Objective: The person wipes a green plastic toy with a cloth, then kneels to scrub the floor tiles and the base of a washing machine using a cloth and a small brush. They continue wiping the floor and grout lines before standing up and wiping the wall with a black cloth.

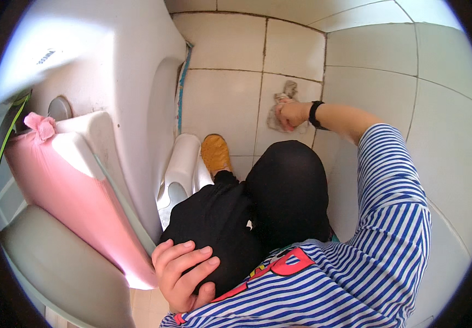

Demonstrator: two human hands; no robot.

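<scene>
My right hand [291, 115] presses a crumpled greyish cloth [276, 118] onto a white floor tile [226, 102] close to the tiled wall at the right. Parts of the cloth stick out beyond the fingers and below the palm. A black band circles that wrist. My left hand [186, 272] rests on my left knee, on the black trousers [219, 221], its fingers apart and holding nothing.
To the left stands a white toilet [137, 102] with a pink fabric cover [72, 192] on its seat. A white plastic stool [182, 160] is beside my yellow shoe [215, 151]. The tiled wall [367, 90] borders my right side. Dark grout lines cross the floor.
</scene>
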